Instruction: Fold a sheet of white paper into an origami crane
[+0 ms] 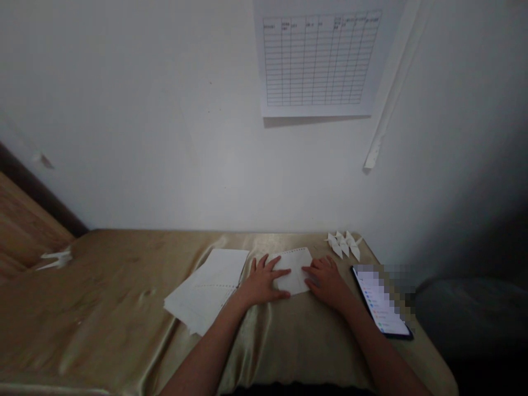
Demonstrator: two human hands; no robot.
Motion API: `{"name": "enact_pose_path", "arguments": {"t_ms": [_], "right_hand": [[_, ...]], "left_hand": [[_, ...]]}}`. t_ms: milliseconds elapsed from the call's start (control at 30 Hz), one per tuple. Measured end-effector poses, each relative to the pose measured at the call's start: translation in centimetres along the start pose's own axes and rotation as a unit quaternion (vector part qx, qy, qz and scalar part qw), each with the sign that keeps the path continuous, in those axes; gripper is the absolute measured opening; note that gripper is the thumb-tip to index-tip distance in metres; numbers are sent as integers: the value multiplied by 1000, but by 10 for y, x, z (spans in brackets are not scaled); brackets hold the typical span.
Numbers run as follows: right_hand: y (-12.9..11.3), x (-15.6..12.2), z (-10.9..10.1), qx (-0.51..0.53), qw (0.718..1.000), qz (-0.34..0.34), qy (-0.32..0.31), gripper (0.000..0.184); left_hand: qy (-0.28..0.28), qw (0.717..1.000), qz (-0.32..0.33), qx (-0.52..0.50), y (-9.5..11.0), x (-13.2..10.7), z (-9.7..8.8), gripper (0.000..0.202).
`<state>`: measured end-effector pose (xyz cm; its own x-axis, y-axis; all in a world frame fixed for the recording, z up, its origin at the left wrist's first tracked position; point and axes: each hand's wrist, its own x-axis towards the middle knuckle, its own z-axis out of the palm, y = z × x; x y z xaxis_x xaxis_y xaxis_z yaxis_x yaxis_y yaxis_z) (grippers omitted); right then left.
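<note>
A white sheet of paper [293, 275] with a row of punched holes along its far edge lies flat in front of me. My left hand [266, 280] rests on its left side, fingers spread. On the right side of the sheet, my right hand [326, 279] touches the paper with its fingers stretched out and slightly apart. Left of my left hand is a loose stack of white sheets [206, 275], some with punched edges; my left forearm passes over its right corner.
Several small folded white paper shapes [343, 245] stand at the back right. A phone with a lit screen [381, 302] lies right of my right forearm. Gold cloth [124, 297] covers the table, which meets a wall carrying a printed chart [317, 60]. White scraps [58, 257] lie far left.
</note>
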<state>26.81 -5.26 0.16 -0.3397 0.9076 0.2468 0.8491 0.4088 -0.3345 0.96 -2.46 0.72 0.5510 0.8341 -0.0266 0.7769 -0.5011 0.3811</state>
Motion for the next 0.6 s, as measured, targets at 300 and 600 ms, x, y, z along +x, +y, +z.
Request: {"name": "enact_pose_path", "arguments": {"t_ms": [300, 600], "right_hand": [[3, -1, 2, 43, 999, 14, -22, 42], [5, -1, -1, 43, 999, 2, -3, 33]], "left_hand": [[7, 1000, 3, -4, 1, 0, 1, 83], [0, 1000, 11, 2, 1, 2, 0, 74]]}}
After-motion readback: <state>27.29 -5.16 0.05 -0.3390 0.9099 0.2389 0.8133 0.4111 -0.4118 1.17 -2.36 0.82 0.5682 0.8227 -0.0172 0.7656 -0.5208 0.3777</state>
